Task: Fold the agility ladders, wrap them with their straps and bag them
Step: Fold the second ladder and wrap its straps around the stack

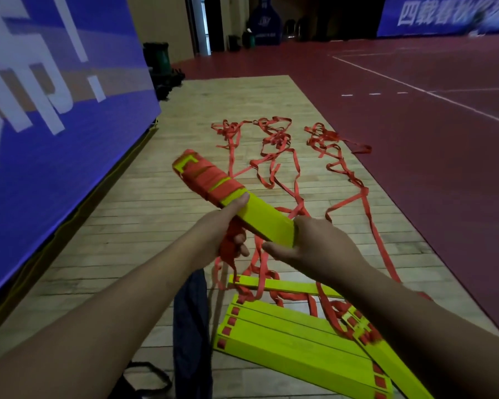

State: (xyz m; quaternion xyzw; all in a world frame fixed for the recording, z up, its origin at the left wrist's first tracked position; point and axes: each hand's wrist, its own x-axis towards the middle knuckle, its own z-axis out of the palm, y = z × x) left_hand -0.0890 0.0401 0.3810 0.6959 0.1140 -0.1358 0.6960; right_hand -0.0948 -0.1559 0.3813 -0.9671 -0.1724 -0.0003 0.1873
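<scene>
A stacked bundle of yellow ladder rungs (260, 216) is held in the air at the frame's middle, its far half wound in red strap (213, 180). My left hand (228, 228) grips the bundle's middle with the thumb on top and red strap bunched in the fingers. My right hand (314, 246) holds the bundle's near end. Below lie more yellow rungs (288, 338) side by side on the wooden floor. Loose red straps (274, 156) trail away over the floor. A dark blue bag (192, 326) lies just left of those rungs.
A tall blue banner wall (55, 110) runs along the left. The wooden strip (144, 214) meets a dark red court floor (432, 116) on the right. Green bins (159, 57) and dark equipment stand at the far end. A black cord (147, 372) lies at the bottom.
</scene>
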